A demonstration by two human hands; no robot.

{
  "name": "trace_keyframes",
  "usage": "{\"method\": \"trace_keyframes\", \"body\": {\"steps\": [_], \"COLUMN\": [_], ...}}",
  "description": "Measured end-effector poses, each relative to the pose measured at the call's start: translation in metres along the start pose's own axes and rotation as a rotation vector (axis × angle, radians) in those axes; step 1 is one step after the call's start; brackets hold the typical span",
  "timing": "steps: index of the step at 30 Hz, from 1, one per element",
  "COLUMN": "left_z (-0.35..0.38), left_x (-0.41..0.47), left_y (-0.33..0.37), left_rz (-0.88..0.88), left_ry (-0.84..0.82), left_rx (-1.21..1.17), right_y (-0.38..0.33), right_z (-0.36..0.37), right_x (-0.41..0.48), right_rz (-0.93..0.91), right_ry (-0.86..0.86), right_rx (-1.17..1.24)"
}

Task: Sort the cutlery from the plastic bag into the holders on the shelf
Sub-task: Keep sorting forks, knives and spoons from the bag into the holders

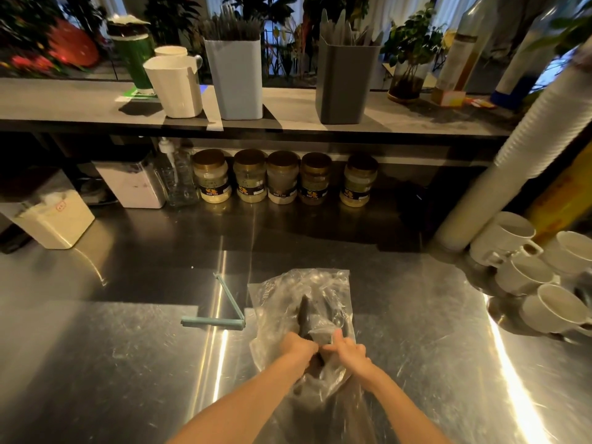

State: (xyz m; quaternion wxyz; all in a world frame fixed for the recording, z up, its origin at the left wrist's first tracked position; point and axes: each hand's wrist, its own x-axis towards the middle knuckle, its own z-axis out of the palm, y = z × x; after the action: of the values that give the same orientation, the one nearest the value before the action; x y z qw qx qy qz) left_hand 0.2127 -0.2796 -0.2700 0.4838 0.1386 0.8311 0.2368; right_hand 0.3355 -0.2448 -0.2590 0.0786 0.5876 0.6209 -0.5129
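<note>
Two hands meet at the near end of the clear plastic bag [301,290]: the left hand [298,347] and right hand [349,350] each curl tightly around its bunched plastic. The bag lies flat on the steel counter [128,347] toward 6 o'clock, its long axis running from 6 to 12. The dark cutlery [304,315] inside follows that line, one tapered end aimed at 12 o'clock. On the shelf [64,104] stand a pale holder [235,78] at 12 o'clock and a grey holder [344,81] at 1 o'clock. A blue-green clip [224,312] lies open at the bag's 9 o'clock, just beside it.
</note>
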Motion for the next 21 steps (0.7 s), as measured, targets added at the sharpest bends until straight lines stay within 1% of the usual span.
{"method": "trace_keyframes", "body": {"steps": [1,4,6,7,9,11,13,15,16,19,20,21], "left_z": [-0.001,-0.002,-0.005,-0.009,-0.016,-0.027,-0.04,-0.053,-0.058,-0.074,-0.078,-0.082], "left_x": [-0.001,0.0,-0.001,-0.002,-0.005,-0.01,-0.014,-0.017,-0.019,-0.029,-0.03,-0.032], "left_y": [0.0,0.0,0.003,0.005,0.01,0.016,0.02,0.023,0.024,0.029,0.031,0.033], "left_rz": [-0.038,-0.113,-0.13,-0.134,-0.14,-0.135,-0.088,-0.022,-0.015,-0.088,-0.109,-0.121], "left_ry": [-0.039,-0.151,-0.228,-0.256,-0.293,-0.329,-0.331,-0.342,-0.368,-0.482,-0.517,-0.551], "left_rx": [-0.101,-0.271,-0.345,-0.345,-0.269,-0.101,0.047,0.085,0.045,-0.219,-0.264,-0.261], "right_y": [-0.001,-0.005,-0.002,0.001,0.003,0.006,0.004,0.003,0.002,0.001,0.001,0.001], "right_z": [-0.001,-0.003,-0.004,-0.005,-0.006,-0.007,-0.009,-0.011,-0.011,-0.012,-0.012,-0.013], "right_x": [-0.002,-0.006,-0.007,-0.007,-0.009,-0.008,-0.008,-0.007,-0.007,-0.009,-0.01,-0.011], "right_rz": [-0.005,-0.031,-0.101,-0.149,-0.204,-0.241,-0.256,-0.269,-0.281,-0.327,-0.339,-0.342], "right_ry": [-0.003,0.007,-0.004,-0.008,0.017,0.055,0.081,0.139,0.172,0.228,0.234,0.24], "right_rx": [0.013,-0.019,-0.041,-0.035,-0.03,-0.089,-0.161,-0.21,-0.238,-0.311,-0.339,-0.366]}}
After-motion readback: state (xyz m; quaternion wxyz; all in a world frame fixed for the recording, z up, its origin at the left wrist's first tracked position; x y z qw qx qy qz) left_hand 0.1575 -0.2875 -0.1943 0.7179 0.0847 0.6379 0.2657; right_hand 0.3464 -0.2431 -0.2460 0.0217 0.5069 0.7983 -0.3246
